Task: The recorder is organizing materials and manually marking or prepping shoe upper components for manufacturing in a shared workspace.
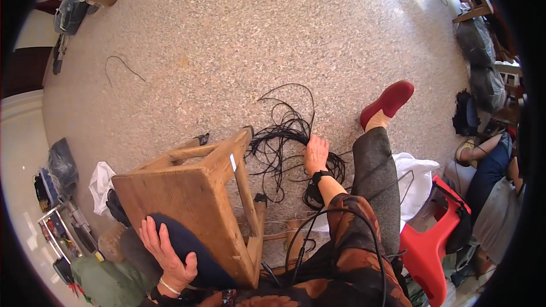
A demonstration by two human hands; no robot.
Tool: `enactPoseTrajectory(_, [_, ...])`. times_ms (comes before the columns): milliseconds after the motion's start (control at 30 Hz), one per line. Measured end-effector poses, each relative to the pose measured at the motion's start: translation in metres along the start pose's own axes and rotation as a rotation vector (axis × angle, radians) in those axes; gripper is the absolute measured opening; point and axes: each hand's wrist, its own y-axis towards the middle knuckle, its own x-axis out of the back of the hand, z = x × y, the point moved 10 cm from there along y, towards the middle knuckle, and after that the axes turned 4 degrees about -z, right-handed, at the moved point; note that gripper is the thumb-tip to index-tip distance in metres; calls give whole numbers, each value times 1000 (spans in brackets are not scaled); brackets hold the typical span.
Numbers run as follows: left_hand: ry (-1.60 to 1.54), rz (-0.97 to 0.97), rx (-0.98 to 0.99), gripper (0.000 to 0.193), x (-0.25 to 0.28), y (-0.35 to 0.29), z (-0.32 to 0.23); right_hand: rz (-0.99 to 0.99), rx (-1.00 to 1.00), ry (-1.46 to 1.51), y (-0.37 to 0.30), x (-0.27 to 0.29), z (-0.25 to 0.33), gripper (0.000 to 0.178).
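Observation:
My left hand lies with fingers spread on a dark blue, rounded piece of fabric against the seat of a wooden stool. The stool looks tipped, its legs pointing away and to the right. My right hand, with a black band on its wrist, is closed on a tangled bunch of thin black cords on the floor, just right of the stool. Loose cord ends fan out to the left and beyond this hand. Its fingertips are partly hidden.
My leg in a red shoe stretches out at right. Beside it are a white cloth and a red plastic stool. Bags and another person's legs line the right edge. A single cord lies on the speckled floor.

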Motion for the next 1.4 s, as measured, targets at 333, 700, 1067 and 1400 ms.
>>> enactPoseTrajectory(333, [13, 8, -9, 76, 4, 3, -4, 2, -59, 188, -13, 22, -2, 30])
enactPoseTrajectory(700, [11, 18, -4, 76, 1, 4, -3, -14, 112, 472, -10, 47, 42, 47])
enactPoseTrajectory(1067, [8, -9, -16, 77, 1, 2, -4, -26, 596, 86, 55, 85, 86, 96])
enactPoseTrajectory(1400, [9, 5, -6, 76, 3, 3, -5, 33, 524, -324, -16, 47, 62, 91])
